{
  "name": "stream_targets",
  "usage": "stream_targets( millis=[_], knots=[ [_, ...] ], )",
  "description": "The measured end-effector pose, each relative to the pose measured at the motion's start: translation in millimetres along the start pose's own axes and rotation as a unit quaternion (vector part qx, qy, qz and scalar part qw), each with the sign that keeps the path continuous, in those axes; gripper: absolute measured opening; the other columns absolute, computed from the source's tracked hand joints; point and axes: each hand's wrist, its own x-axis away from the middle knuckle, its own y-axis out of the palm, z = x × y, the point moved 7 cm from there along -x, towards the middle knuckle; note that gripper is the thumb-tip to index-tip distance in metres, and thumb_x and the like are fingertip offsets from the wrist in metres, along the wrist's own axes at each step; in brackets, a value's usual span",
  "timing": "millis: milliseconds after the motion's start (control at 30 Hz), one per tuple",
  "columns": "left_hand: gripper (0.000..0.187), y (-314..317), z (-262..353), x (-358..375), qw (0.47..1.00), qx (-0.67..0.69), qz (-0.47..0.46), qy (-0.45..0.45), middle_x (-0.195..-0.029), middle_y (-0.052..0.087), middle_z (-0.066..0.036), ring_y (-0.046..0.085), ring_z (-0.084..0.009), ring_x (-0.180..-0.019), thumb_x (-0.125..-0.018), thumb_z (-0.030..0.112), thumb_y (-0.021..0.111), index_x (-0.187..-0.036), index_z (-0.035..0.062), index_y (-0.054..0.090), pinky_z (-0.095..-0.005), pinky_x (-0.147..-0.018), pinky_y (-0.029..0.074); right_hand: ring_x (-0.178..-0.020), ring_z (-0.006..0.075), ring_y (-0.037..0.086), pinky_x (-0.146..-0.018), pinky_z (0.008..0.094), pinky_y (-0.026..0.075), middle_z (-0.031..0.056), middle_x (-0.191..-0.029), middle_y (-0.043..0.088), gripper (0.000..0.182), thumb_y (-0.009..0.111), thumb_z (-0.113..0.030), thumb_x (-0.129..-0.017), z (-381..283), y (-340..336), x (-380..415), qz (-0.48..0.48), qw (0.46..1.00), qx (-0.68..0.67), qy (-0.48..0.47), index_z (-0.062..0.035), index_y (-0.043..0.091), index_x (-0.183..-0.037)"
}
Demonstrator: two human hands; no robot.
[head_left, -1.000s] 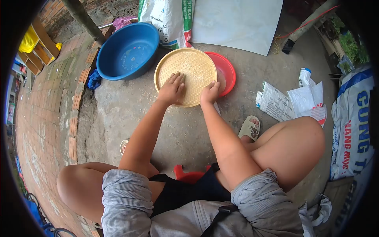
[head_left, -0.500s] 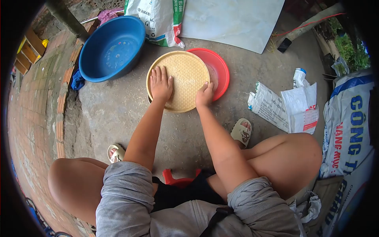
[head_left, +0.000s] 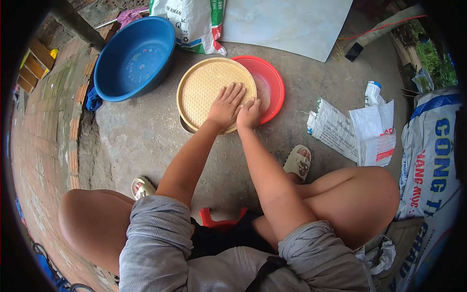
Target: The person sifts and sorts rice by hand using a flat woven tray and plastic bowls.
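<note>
A round, yellow woven tray lies partly over a red basin, whose uncovered right part shows pale grains. Flat on the weave, fingers stretched out, rests my left hand, towards the tray's right side. Right beside it, my right hand is closed around the tray's lower right rim, thumb on top. Beneath the tray's lower left edge peeks a metal rim; the rest of that vessel is hidden. Pale bits on the weave are too small to make out.
A large blue basin stands at upper left, beside a printed sack. Behind lies a pale board. Flattened sacks and a dark phone-like object are on the right, near bulky white sacks. Grains dot the concrete.
My left hand has slid right across the tray, from its left side to beside my right hand. More of the metal rim shows below the tray. My right hand keeps its hold.
</note>
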Motion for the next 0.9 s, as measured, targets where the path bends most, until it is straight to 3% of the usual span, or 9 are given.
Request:
stream_targets(
  millis=[67, 133, 233, 400, 533, 800, 900],
  knots=[
    [0.052, 2.2, 21.0, 0.8, 0.992, 0.015, -0.045, 0.118, -0.148, 0.027, -0.008, 0.021, -0.0263, -0.137, -0.094, 0.035, 0.035, -0.14, 0.0123, 0.033, -0.0428, -0.112, 0.014, -0.082, 0.0475, 0.056, -0.07, 0.0539, 0.043, 0.0299, -0.089, 0.058, 0.034, 0.032, -0.031, -0.095, 0.1, -0.9, 2.4, -0.013, 1.0, 0.013, 0.017, -0.0011, 0.047, -0.098],
    [0.05, -1.6, 15.3, -2.9, 0.994, 0.043, -0.026, 0.097, -0.147, 0.029, -0.008, 0.023, -0.0258, -0.137, -0.094, 0.033, 0.036, -0.139, 0.0124, 0.034, -0.0424, -0.112, 0.015, -0.082, 0.0473, 0.056, -0.069, 0.054, 0.043, 0.0295, -0.089, 0.058, 0.034, 0.033, -0.031, -0.095, 9.3, 3.0, 1.7, 0.003, 1.0, 0.014, 0.0, -0.0009, 0.047, -0.097],
    [0.049, -18.4, -19.6, -8.6, 0.996, 0.048, 0.071, -0.031, -0.145, 0.031, -0.01, 0.025, -0.0304, -0.135, -0.094, 0.029, 0.037, -0.14, 0.0111, 0.033, -0.0435, -0.112, 0.017, -0.08, 0.0468, 0.057, -0.068, 0.0539, 0.042, 0.0286, -0.087, 0.059, 0.034, 0.033, -0.032, -0.095, 17.7, 6.1, 1.7, 0.023, 0.999, 0.02, -0.022, -0.0007, 0.047, -0.096],
    [0.051, -18.8, -70.8, -5.9, 0.989, -0.009, 0.091, -0.113, -0.146, 0.028, -0.012, 0.023, -0.0313, -0.136, -0.095, 0.032, 0.035, -0.141, 0.0103, 0.03, -0.0433, -0.112, 0.015, -0.079, 0.0462, 0.057, -0.066, 0.0531, 0.043, 0.0278, -0.086, 0.059, 0.035, 0.034, -0.033, -0.095, 12.9, 4.5, 3.9, -0.007, 1.0, 0.029, 0.004, -0.0011, 0.046, -0.095],
    [0.054, -3.3, -85.7, 11.4, 0.979, -0.079, 0.082, -0.169, -0.149, 0.021, -0.013, 0.015, -0.0327, -0.138, -0.095, 0.037, 0.033, -0.143, 0.012, 0.027, -0.045, -0.112, 0.01, -0.076, 0.0458, 0.058, -0.065, 0.0545, 0.044, 0.0248, -0.083, 0.061, 0.033, 0.033, -0.033, -0.095, 8.9, 8.7, 1.4, 0.003, 0.998, 0.046, -0.037, -0.0036, 0.047, -0.096],
    [0.057, 6.8, -29.0, 13.2, 0.993, -0.07, 0.003, -0.092, -0.149, 0.021, -0.01, 0.015, -0.0327, -0.138, -0.094, 0.039, 0.033, -0.144, 0.0137, 0.024, -0.0468, -0.112, 0.01, -0.079, 0.0447, 0.059, -0.067, 0.0543, 0.045, 0.0252, -0.086, 0.062, 0.037, 0.031, -0.034, -0.095, -3.1, 7.3, -2.5, -0.01, 0.997, 0.064, -0.033, -0.0028, 0.05, -0.096],
    [0.058, 14.2, -0.1, 15.4, 0.998, -0.042, -0.036, -0.005, -0.15, 0.022, -0.005, 0.015, -0.0283, -0.139, -0.091, 0.038, 0.037, -0.144, 0.0174, 0.025, -0.0452, -0.113, 0.01, -0.088, 0.0458, 0.057, -0.076, 0.0536, 0.043, 0.026, -0.095, 0.061, 0.039, 0.03, -0.035, -0.094, 2.4, 10.8, -2.8, -0.053, 0.997, 0.06, 0.006, -0.0019, 0.05, -0.101]
  ],
)
